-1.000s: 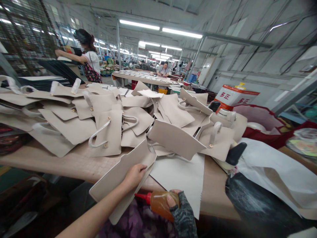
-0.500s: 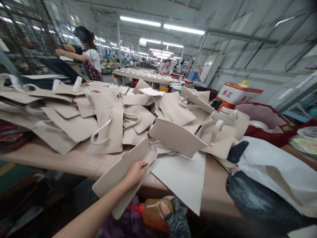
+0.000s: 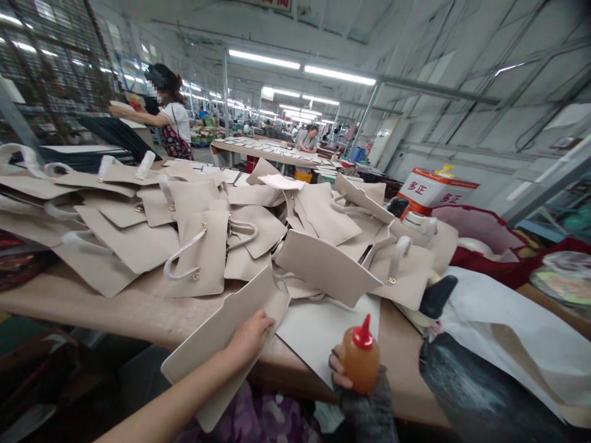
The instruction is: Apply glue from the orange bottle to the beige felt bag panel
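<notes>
The left hand (image 3: 252,332) grasps a beige panel (image 3: 221,335) at its right end; the panel lies tilted over the near edge of the counter (image 3: 115,307) and hangs partly off it. The right hand (image 3: 357,394), in a grey fingerless glove, is clenched around an amber glue bottle (image 3: 361,363) with a red nozzle, held upright near the counter edge, just in front of a white sheet (image 3: 318,326). Farther on the counter lies a heap of beige bag pieces (image 3: 203,246) with handles. At the far left a person (image 3: 168,120) stands.
</notes>
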A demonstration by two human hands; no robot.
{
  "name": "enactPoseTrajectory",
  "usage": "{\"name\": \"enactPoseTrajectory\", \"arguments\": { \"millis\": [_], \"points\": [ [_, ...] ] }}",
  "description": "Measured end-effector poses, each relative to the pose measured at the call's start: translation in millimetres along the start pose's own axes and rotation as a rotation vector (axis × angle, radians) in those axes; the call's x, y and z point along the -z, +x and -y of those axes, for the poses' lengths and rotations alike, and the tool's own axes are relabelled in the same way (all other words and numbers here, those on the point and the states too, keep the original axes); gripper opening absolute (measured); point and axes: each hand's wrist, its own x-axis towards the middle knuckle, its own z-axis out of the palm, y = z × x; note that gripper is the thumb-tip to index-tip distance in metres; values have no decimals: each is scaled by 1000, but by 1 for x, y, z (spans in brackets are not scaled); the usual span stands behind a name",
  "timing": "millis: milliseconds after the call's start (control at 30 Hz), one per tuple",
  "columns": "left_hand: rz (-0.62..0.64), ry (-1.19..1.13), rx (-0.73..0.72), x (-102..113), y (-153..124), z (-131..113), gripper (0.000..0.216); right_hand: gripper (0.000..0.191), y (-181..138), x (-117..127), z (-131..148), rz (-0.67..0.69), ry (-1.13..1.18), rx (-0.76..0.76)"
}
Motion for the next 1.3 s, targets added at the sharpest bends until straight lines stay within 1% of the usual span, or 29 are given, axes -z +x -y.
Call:
{"name": "enactPoseTrajectory", "arguments": {
  "millis": [33,100,133,200,267,333,433,567,633,733,800,900,967,1067,1133,1200,1233,1267,1300],
  "points": [
    [4,38,-1,-1,-1,-2,33,53,9,2,6,9,107,-78],
    [13,108,0,-5,-1,-4,36,52,20,4,12,-11,328,-140],
    [21,138,-3,-6,-1,-5,38,52,22,4,11,-38,421,-143],
    [41,185,-14,-7,2,-6,43,49,23,5,5,-87,501,-130],
    [69,220,-36,-5,7,-7,48,43,23,5,-2,-88,500,-140],
    [101,242,-63,-1,13,-9,54,40,22,5,-7,-50,477,-142],
    [140,257,-93,8,24,-13,60,37,22,4,-7,-20,463,-135],
    [165,246,-125,18,30,-15,58,35,23,2,-5,-35,466,-146],
    [165,234,-139,21,28,-14,51,32,23,2,-5,-53,461,-144],
    [153,229,-146,21,20,-13,36,29,23,1,-6,-66,458,-130],
    [139,238,-135,19,12,-13,32,28,23,2,-6,-64,463,-131],
    [112,257,-112,14,-4,-11,33,25,22,2,-6,-56,478,-143],
    [112,253,-139,11,-17,-9,34,25,21,3,-6,-34,485,-154],
    [162,216,-186,11,-35,-5,43,26,20,5,-6,-10,482,-156],
    [206,185,-164,16,-44,-6,49,24,20,8,-7,-6,473,-142],
    [227,169,-153,27,-50,-7,47,24,25,12,-9,6,457,-126],
    [209,176,-165,34,-52,-6,45,25,29,14,-11,34,439,-131],
    [153,199,-178,42,-54,-3,44,28,34,16,-12,83,405,-155],
    [51,239,-177,49,-56,3,44,30,40,18,-12,145,360,-189]
  ]
}}
